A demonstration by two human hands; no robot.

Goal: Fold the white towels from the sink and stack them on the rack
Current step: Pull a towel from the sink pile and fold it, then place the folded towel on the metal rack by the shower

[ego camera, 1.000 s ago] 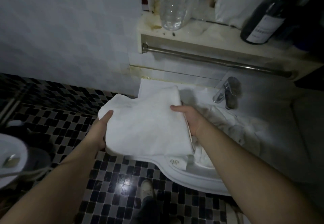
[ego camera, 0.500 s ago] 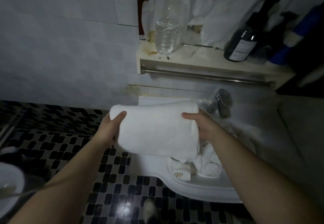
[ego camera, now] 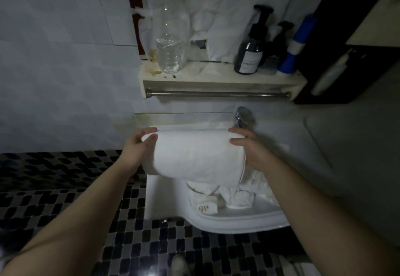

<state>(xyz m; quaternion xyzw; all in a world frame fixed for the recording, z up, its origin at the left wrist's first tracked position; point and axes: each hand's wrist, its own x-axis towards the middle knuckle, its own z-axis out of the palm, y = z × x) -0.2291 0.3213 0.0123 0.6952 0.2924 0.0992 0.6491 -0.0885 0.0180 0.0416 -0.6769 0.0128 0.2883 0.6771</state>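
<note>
Head — folded towel (ego camera: 194, 156) over half-hidden towels (ego camera: 236, 198)

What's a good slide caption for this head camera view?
Left hand and right hand hold a folded white towel over crumpled towels in the sink.

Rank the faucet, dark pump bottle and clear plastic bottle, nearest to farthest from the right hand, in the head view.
1. Faucet, just behind the right hand.
2. Dark pump bottle, on the rack above.
3. Clear plastic bottle, at the rack's left end.
</note>
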